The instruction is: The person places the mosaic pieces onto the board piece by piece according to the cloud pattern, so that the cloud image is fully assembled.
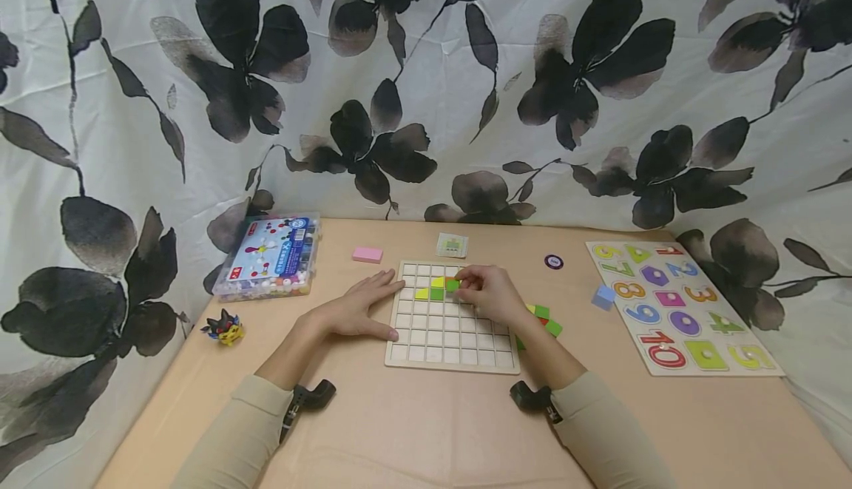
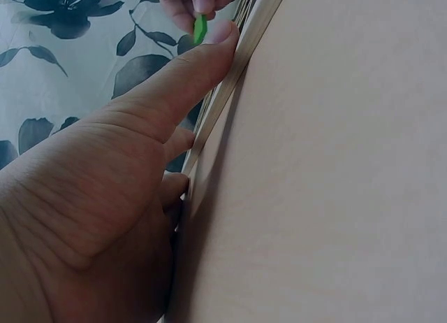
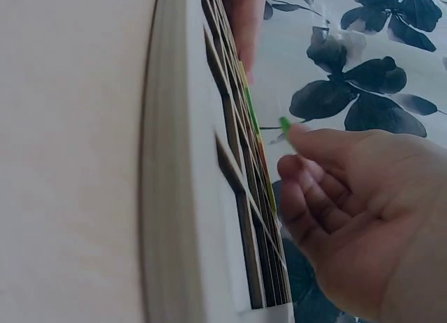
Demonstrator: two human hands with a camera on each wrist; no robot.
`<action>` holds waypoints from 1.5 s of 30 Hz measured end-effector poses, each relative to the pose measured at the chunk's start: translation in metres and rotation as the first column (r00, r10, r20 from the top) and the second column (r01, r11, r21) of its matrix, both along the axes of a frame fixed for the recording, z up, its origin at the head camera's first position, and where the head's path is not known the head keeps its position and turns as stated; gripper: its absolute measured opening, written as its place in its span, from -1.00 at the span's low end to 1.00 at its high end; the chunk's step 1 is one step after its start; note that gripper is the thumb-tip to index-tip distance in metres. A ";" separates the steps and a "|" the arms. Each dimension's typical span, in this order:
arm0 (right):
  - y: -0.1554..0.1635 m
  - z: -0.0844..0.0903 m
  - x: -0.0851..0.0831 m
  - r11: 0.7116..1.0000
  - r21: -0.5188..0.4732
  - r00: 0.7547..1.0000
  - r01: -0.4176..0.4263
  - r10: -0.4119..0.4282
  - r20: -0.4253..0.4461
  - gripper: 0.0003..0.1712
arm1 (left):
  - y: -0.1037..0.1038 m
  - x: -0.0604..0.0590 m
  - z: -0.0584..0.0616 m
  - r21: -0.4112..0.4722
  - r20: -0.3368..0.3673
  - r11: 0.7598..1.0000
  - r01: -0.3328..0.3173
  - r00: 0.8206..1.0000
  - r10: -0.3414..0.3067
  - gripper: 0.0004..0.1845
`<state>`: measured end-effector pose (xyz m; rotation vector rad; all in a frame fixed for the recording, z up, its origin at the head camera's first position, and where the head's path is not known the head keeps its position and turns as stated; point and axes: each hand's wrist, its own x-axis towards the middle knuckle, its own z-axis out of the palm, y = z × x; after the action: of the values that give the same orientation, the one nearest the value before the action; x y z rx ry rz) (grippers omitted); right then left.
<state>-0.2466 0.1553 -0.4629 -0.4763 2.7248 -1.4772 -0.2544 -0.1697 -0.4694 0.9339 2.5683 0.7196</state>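
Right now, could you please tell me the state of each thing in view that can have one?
Grid board: flat on the table, mostly unfilled, a few yellow and green pieces in its upper rows.
Green piece: pinched by the right hand over the board.
Left hand: fingers straight, resting against the board's left edge.
Bead box: lid closed.
Number puzzle: all pieces seated.

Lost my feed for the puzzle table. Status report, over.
Left hand flat, steadying grid board. Right hand pinching green block over the upper rows, beside placed yellow and green pieces. Nothing in the way.
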 end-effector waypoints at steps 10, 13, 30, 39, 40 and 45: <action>-0.001 -0.010 0.001 0.992 0.124 0.999 -0.025 0.029 -0.030 -0.72 | 0.000 0.000 0.000 -0.003 0.007 1.000 -0.002 1.000 0.002 0.14; -0.001 -0.010 0.001 0.990 0.135 0.998 -0.032 0.038 -0.043 -0.73 | 0.000 0.000 0.001 -0.005 0.009 1.000 -0.004 1.000 0.004 0.14; -0.001 -0.011 0.002 0.983 0.176 0.998 -0.045 0.052 -0.032 -0.70 | 0.000 -0.001 0.000 -0.009 0.003 1.000 0.001 1.000 -0.001 0.15; -0.001 -0.006 0.003 0.985 0.165 0.999 -0.047 0.050 -0.014 -0.70 | 0.000 0.000 0.000 -0.008 0.006 1.000 -0.003 1.000 0.003 0.15; 0.000 -0.004 0.003 0.987 0.155 0.999 -0.044 0.047 -0.014 -0.69 | 0.000 -0.001 0.000 -0.008 0.006 1.000 -0.002 1.000 0.002 0.15; 0.005 0.009 0.005 0.994 0.104 0.999 -0.029 0.032 -0.036 -0.67 | 0.000 -0.001 0.000 -0.007 0.007 1.000 -0.002 1.000 0.002 0.14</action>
<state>-0.2412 0.1605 -0.4538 -0.5450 2.7924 -1.3251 -0.2550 -0.1701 -0.4690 0.9257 2.5638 0.7133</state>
